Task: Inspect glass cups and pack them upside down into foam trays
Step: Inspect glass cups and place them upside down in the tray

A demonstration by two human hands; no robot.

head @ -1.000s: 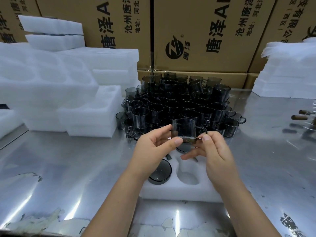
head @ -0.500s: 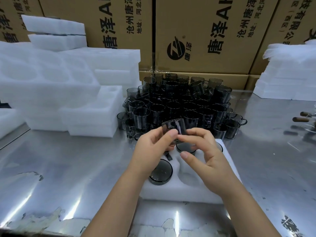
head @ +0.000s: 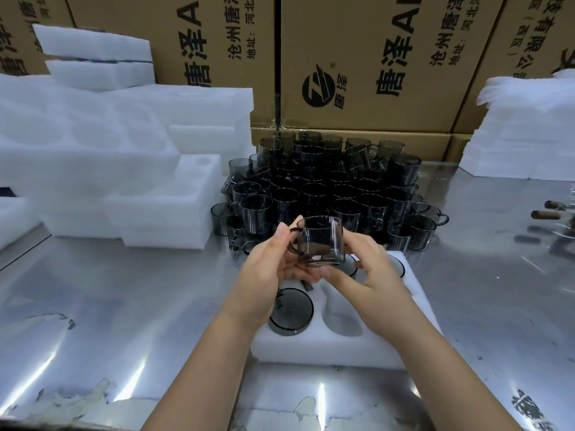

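At the left of the bench (head: 124, 306), note the stack of spare foam trays (head: 93, 181); no cups show in their pockets. Moving right, your left hand (head: 264, 272) holds the glass cup (head: 320, 241) on its handle side, thumb raised beside the rim and fingers curled under the base. Your right hand (head: 373, 269) supports the opposite wall, so both grips are closed round the one cup. The cup is in the air, above the far part of the working tray (head: 326, 349) and in front of the pile of unpacked cups (head: 326, 188). It appears to be mouth up, which suggests that inspection is in hand and the inversion is not yet done.

Below your hands, the working tray lies flat on the bench. Its near-left pocket carries a packed cup (head: 291, 312), base upward. Just right of it, the empty pocket (head: 342, 321) can receive the next cup. Two more dark bases (head: 398, 265) show at the far edge; the other pockets are hidden by your hands and right forearm. Judge the tray as roughly half filled.

The pile is large, so most of the task is left. At the far right, a heap of foam sheets (head: 522, 135) sits on the bench.
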